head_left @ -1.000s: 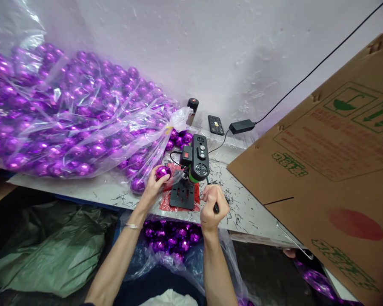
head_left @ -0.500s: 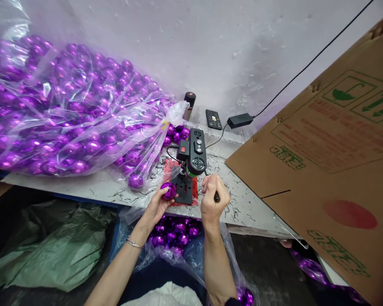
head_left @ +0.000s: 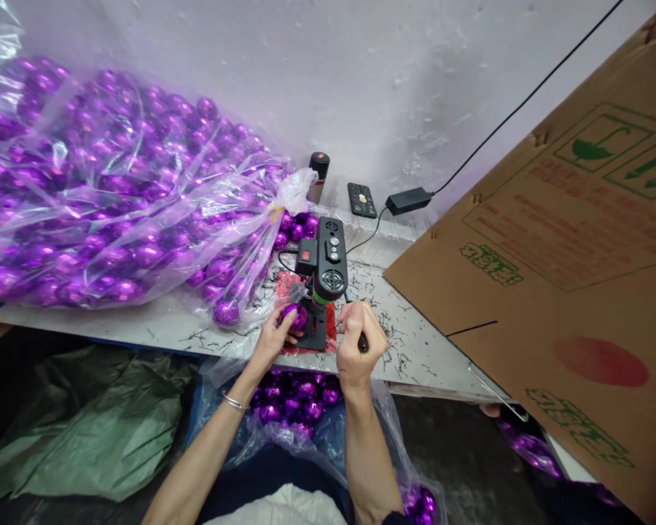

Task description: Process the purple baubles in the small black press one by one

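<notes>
My left hand [head_left: 273, 337] is closed around a shiny purple ball ornament [head_left: 296, 316], at the front left of a small black bench press machine [head_left: 332, 255]. The ball sits beneath the machine's head, over its dark slotted base plate [head_left: 315, 337]; whether it touches the plate is hidden. My right hand [head_left: 361, 341] makes a fist around the machine's black lever handle [head_left: 364, 344], to the right of the base. A red sheet [head_left: 331, 324] lies under the base plate.
A big clear bag [head_left: 103, 189] of purple balls fills the table's left side. Loose balls [head_left: 300, 227], a dark canister [head_left: 318, 175], a phone [head_left: 361, 200] and a power adapter [head_left: 409, 200] lie behind the machine. A cardboard box [head_left: 552, 277] stands right. More balls [head_left: 292, 401] fill a bag at my lap.
My left hand has carried the purple ball slightly right and up, in under the machine's head. My right hand keeps its grip on the lever. The whole view has shifted slightly.
</notes>
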The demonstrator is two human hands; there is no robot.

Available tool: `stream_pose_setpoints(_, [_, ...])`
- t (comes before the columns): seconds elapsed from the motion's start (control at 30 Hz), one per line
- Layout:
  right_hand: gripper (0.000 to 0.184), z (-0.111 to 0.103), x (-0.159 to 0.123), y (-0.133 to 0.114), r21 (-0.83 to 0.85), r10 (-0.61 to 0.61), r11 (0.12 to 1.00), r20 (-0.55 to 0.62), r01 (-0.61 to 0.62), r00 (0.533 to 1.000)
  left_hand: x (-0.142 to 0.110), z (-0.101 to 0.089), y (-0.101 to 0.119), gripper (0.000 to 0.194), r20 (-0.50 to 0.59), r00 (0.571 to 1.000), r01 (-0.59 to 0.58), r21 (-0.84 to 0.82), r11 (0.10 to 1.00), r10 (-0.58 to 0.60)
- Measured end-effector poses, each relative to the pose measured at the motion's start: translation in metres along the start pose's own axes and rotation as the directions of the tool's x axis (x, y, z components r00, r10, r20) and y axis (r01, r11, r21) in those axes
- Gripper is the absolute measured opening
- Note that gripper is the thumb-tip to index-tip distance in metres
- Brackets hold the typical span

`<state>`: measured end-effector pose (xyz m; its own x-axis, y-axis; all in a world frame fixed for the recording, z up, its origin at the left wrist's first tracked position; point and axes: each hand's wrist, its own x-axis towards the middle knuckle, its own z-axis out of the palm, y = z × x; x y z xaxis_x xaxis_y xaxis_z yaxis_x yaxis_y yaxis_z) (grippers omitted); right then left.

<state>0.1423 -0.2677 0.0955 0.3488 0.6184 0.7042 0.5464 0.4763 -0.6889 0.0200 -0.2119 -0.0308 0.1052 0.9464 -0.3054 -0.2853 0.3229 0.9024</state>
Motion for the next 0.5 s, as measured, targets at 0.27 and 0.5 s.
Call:
stream_pose_setpoints(0.27, [0.034,-0.0014,-0.0036,0.0024,0.032,-0.023,0.999,0.010,0.022,1.000,-0.0001,0.0008,0.0007,0.074,0.091,0.986,-0.163,0.397,0.903,0.138])
stream_pose_setpoints(0.5, [0.034,-0.0024,-0.0041,0.0011,0.025,-0.026,0.999,0.015,0.026,1.000,0.0030,0.0093,-0.0033,0.065,0.102,0.896,-0.377,0.688,0.620,0.431])
